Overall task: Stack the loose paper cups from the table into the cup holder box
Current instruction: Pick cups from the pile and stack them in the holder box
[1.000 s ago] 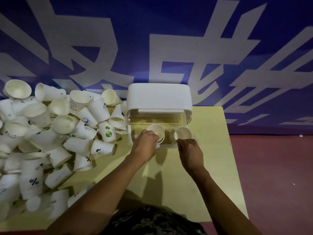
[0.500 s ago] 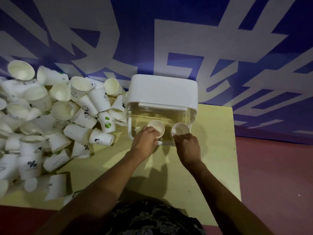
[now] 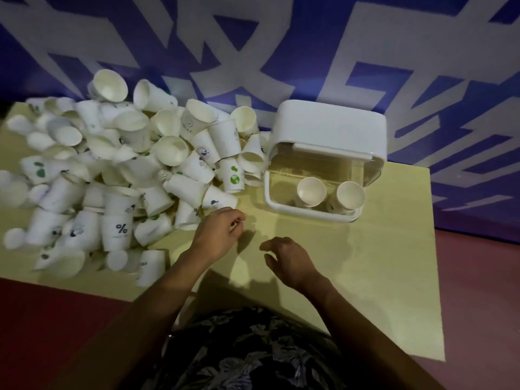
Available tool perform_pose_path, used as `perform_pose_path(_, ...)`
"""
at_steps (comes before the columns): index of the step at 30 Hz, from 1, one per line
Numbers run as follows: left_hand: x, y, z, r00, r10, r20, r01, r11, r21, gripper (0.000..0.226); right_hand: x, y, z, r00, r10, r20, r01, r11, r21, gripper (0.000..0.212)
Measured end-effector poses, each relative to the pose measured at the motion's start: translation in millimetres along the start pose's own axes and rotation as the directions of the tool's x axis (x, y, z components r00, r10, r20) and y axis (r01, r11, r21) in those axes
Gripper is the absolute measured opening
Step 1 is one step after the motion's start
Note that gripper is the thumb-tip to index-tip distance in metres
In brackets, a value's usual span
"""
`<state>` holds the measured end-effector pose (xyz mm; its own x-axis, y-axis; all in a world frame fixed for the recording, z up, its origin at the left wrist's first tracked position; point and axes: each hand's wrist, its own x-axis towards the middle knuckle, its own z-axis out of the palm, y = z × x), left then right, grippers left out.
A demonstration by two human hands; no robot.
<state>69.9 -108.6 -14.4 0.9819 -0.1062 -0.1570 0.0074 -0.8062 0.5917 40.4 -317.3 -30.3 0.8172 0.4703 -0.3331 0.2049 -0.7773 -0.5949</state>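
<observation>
We see a yellow table (image 3: 380, 277) against a blue-and-white wall (image 3: 281, 38). A big pile of loose paper cups (image 3: 118, 178) covers its left side. The cup holder box (image 3: 326, 136) stands at the back right, with two cups (image 3: 311, 191) upright inside, side by side. Left hand (image 3: 218, 235) sits at the pile's edge, fingers loosely curled, holding nothing. Right hand (image 3: 289, 260) hovers relaxed, empty.

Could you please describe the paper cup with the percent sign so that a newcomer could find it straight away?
Start at the big heap of white paper cups covering the left side of the pale yellow table, and look at its near edge, left of the person's left hand. There stands a white paper cup, base up; it alone shows a dark percent sign.
</observation>
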Motion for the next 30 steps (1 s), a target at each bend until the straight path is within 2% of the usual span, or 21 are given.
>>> perform_pose_path(4, -35, -51, -31, 0.999, -0.014, -0.035, 0.013, 1.000, -0.023, 0.016, 6, -45, 50, 0.987, -0.010, 0.162, 0.009, 1.000, 0.009, 0.033)
perform_pose_path(8, -65, -99, -57, 0.997, -0.045, -0.056, 0.045, 0.999, -0.008, 0.015, 24, -92, 90, 0.977, -0.028, 0.211, 0.031, 0.999, -0.013, 0.037)
perform_pose_path(13, -91, -151, -79, 0.990, -0.138, -0.022, 0.140, 0.979, 0.150, 0.012, 51, -136, 125, 0.960, -0.120, 0.254, 0.131, 0.991, -0.027, 0.045)
perform_pose_path(17, -120, -179, -89, 0.959, -0.282, 0.027, 0.266, 0.929, 0.256, 0.016, 68, -158, 147, 0.948, -0.179, 0.261, 0.200, 0.978, -0.054, 0.052)
perform_pose_path(20, -145, -198, -87, 0.921, -0.374, 0.108, 0.328, 0.896, 0.300, 0.019, 77, -169, 157, 0.944, -0.238, 0.229, 0.282, 0.941, -0.185, 0.066)
perform_pose_path(24, -164, -203, -71, 0.852, -0.461, 0.247, 0.415, 0.883, 0.218, 0.029, 89, -175, 168, 0.918, -0.293, 0.266, 0.382, 0.829, -0.408, 0.075)
perform_pose_path(27, -164, -205, -63, 0.826, -0.486, 0.285, 0.459, 0.874, 0.159, 0.030, 96, -180, 173, 0.925, -0.259, 0.278, 0.375, 0.747, -0.550, 0.072)
perform_pose_path(30, -160, -208, -54, 0.800, -0.484, 0.354, 0.485, 0.870, 0.091, 0.047, 101, -182, 174, 0.953, -0.216, 0.210, 0.301, 0.720, -0.625, 0.066)
